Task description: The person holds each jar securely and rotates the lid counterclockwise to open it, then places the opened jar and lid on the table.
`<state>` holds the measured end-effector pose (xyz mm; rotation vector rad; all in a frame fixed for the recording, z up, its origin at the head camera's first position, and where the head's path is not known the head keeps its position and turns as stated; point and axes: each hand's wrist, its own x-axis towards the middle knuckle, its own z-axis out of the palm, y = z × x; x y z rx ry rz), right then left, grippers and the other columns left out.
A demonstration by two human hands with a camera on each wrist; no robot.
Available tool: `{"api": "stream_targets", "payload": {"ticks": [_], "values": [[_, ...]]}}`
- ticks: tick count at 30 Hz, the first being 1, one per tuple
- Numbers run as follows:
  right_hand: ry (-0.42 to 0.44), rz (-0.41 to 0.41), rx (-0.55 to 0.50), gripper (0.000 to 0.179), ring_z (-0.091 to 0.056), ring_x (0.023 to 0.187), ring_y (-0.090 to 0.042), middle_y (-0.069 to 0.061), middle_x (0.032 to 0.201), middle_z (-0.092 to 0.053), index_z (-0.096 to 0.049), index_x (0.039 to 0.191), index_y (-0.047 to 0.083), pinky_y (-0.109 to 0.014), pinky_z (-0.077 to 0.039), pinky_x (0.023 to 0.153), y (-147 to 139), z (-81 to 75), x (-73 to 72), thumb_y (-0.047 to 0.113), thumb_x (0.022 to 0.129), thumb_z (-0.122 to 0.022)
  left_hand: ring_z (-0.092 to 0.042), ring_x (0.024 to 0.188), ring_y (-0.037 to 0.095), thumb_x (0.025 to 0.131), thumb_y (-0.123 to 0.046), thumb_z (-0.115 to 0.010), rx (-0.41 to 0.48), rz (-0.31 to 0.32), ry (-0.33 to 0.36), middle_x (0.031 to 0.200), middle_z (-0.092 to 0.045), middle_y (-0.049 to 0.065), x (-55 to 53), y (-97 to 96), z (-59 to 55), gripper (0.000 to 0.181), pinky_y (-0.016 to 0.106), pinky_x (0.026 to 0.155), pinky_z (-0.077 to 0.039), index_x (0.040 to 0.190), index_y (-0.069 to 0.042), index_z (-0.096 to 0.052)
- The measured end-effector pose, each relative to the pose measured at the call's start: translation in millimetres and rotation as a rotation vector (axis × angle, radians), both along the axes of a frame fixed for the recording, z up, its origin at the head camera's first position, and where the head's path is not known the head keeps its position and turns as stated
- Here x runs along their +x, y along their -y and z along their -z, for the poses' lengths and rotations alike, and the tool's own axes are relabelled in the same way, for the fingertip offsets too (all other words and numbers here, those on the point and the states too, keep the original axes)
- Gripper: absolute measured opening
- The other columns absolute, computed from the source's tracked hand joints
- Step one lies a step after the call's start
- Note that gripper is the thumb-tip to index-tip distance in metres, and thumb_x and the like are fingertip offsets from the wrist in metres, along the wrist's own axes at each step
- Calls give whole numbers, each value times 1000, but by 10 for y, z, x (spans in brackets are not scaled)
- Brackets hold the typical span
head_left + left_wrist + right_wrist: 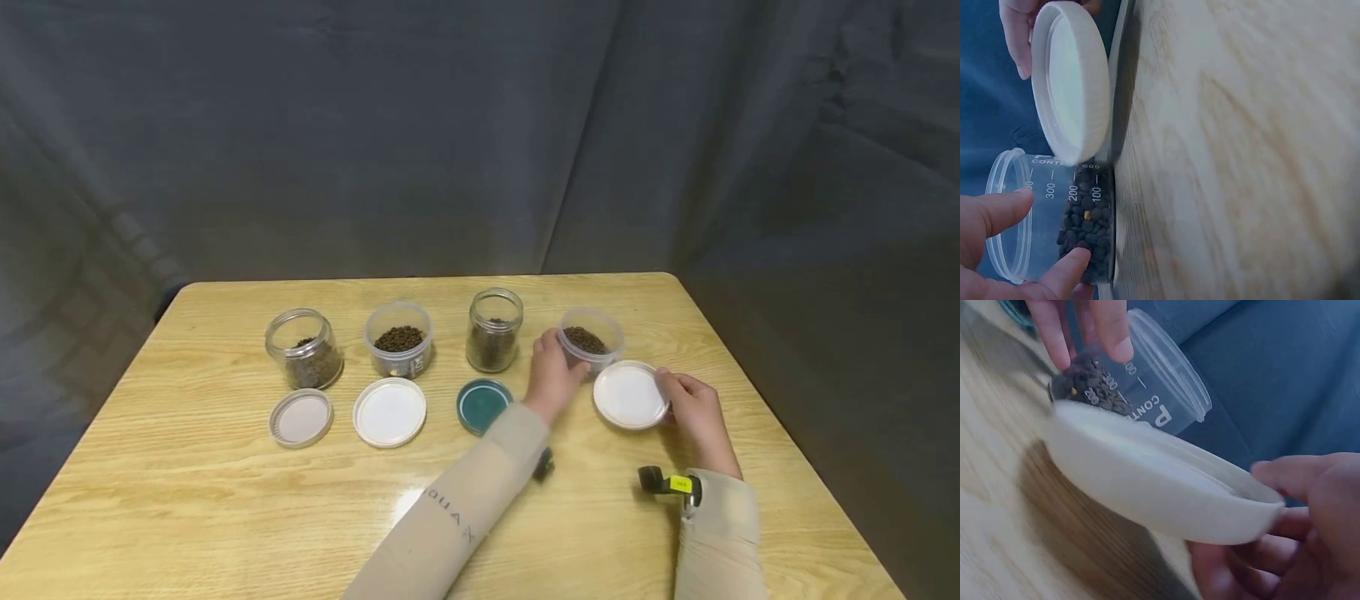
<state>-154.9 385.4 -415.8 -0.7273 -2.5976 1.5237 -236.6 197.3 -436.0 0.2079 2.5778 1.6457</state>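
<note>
At the right end of the row stands a clear plastic tub [613, 337] with dark pellets [1088, 219] in its lower part. My left hand [551, 377] grips it from the left, thumb and fingers spread around its side. The wall bears printed measuring marks, plain in the left wrist view. My right hand [696, 414] pinches the edge of a white screw lid [1160, 484] between thumb and fingers. The lid is off the table, tilted, with its hollow side showing. It hangs just in front of the tub, whose mouth is uncovered.
Left of the tub stand an uncovered glass jar [491, 343], another plastic tub [401, 360] and a wider glass jar [313, 367], all holding pellets. In front of them lie a green lid [482, 406], a white lid [389, 413] and a pale lid [302, 418]. A dark curtain [375, 142] hangs behind.
</note>
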Motion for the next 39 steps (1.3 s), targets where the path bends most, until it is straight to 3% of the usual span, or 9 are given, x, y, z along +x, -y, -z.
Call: {"api": "stream_targets", "payload": {"ticks": [4, 9, 13, 19, 23, 28, 32, 39], "values": [[47, -132, -89, 64, -54, 78, -6, -3, 97, -60, -48, 138, -14, -21, -53, 65, 45, 44, -42, 43, 108, -42, -53, 130, 32, 88, -17, -79, -7, -7, -15, 142, -47, 21, -39, -11, 11, 73, 37, 113, -43, 146, 1, -39], [49, -252, -205, 59, -60, 77, -7, -2, 94, -64, -46, 138, -18, -22, -58, 67, 129, 114, -77, 34, 110, -43, -54, 129, 33, 87, -17, -80, -6, -17, -19, 140, -48, 21, -77, -14, 19, 73, 39, 113, -44, 146, 1, -39], [40, -300, -268, 57, -62, 76, -7, 0, 92, -65, -47, 135, -19, -23, -58, 68, 176, 149, -86, 31, 110, -44, -54, 128, 33, 87, -17, -80, -12, -17, -24, 139, -49, 20, -102, -16, 27, 74, 39, 112, -44, 146, 0, -39], [28, -289, -312, 53, -63, 75, -8, -1, 91, -66, -50, 131, -20, -23, -59, 67, 225, 170, -84, 28, 109, -47, -53, 129, 33, 87, -18, -80, -6, -14, -17, 140, -48, 21, -106, -18, 19, 75, 39, 113, -44, 146, 1, -38], [16, -274, -252, 49, -62, 80, -9, -9, 102, -67, -52, 131, -19, -24, -59, 70, 239, 178, -90, 25, 107, -50, -53, 129, 33, 87, -18, -79, -2, -13, -16, 141, -47, 22, -105, -13, 9, 75, 39, 113, -43, 147, 2, -38], [-33, -299, -7, 37, -61, 97, -19, -27, 121, -65, -59, 126, -16, -19, -54, 76, 246, 161, -92, 13, 102, -58, -55, 126, 34, 87, -17, -80, 2, -19, -40, 137, -49, 22, -105, -8, 16, 73, 41, 112, -45, 145, 2, -40], [-64, -296, 157, 32, -62, 99, -26, -28, 113, -68, -63, 122, -14, -18, -52, 75, 270, 143, -95, 7, 99, -61, -55, 126, 35, 87, -16, -80, 0, -23, -50, 137, -49, 22, -99, -8, 32, 72, 42, 111, -45, 145, 2, -39], [-68, -220, 168, 27, -61, 90, -25, -23, 104, -69, -67, 119, -11, -21, -55, 67, 331, 170, -101, 6, 98, -61, -54, 126, 36, 88, -16, -79, 6, -23, -55, 137, -48, 23, -80, -13, 38, 73, 43, 112, -44, 146, 2, -38]]}}
